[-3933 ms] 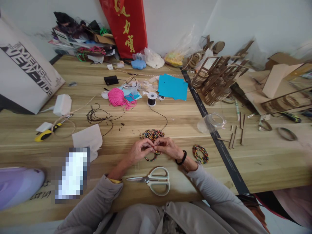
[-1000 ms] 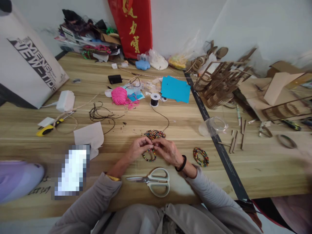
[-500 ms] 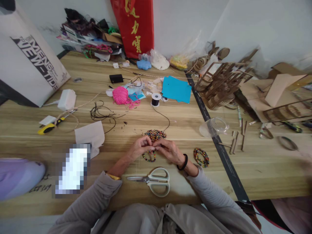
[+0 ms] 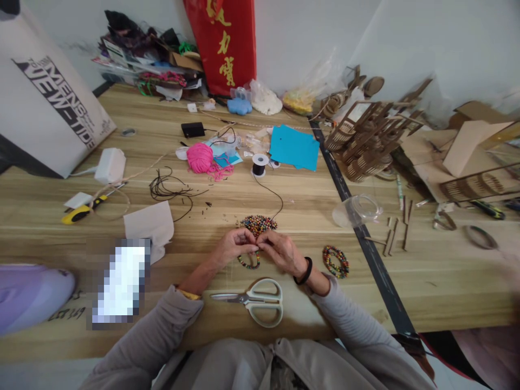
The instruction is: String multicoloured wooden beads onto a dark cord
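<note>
Beaded loop (image 4: 249,262) at lower centre of the frame, hanging between both hands. Left hand (image 4: 233,246) and right hand (image 4: 282,251) pressed fingertip to fingertip, pinching its top. Bead pile (image 4: 257,222) just above, scissors (image 4: 255,301) below, finished bracelet (image 4: 335,261) to the right on the wooden table (image 4: 284,200).

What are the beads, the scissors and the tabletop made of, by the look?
Beads: probably painted wood or plastic; small, multicoloured, too small to tell which. The bead loop held by both hands, left hand and right hand, looks alike.
Scissors: shiny metal blades, pale handles that look like matte plastic.
Tabletop: light wood-grain planks, likely laminate or veneer with a smooth finish.
</note>
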Demonstrator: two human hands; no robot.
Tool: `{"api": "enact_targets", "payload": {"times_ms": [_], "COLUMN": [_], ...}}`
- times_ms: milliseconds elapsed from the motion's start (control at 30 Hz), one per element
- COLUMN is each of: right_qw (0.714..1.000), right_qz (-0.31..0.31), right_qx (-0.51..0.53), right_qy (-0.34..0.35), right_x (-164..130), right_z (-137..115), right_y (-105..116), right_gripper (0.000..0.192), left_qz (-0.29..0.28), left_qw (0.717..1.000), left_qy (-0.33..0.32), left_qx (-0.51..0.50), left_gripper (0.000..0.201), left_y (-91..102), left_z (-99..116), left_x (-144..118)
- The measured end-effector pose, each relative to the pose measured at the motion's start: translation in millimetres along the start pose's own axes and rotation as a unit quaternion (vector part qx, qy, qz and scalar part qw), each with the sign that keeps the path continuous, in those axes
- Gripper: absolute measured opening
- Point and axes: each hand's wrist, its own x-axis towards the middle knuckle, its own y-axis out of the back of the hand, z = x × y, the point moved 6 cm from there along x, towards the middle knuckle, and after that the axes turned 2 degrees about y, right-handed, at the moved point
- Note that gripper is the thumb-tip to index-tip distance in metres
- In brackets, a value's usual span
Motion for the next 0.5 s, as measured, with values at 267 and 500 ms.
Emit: {"api": "enact_targets", "payload": {"times_ms": [267, 500], "right_qw": [1.000, 1.000], "right_qz": [0.011, 0.021], "right_qx": [-0.019, 0.001], "right_qy": [0.008, -0.010], "right_x": [-0.6, -0.8], "right_z": [0.7, 6.4], "right_y": [0.1, 3.6], "right_gripper": [0.019, 0.015], "left_qz": [-0.001, -0.023], "left_qw": [0.997, 0.998], "left_qy": [-0.027, 0.007], "left_qx": [0.075, 0.053], "left_gripper": [0.028, 0.032], "left_y": [-0.1, 0.5], "left_z": [2.7, -3.5], "left_x": [0.3, 2.1]}}
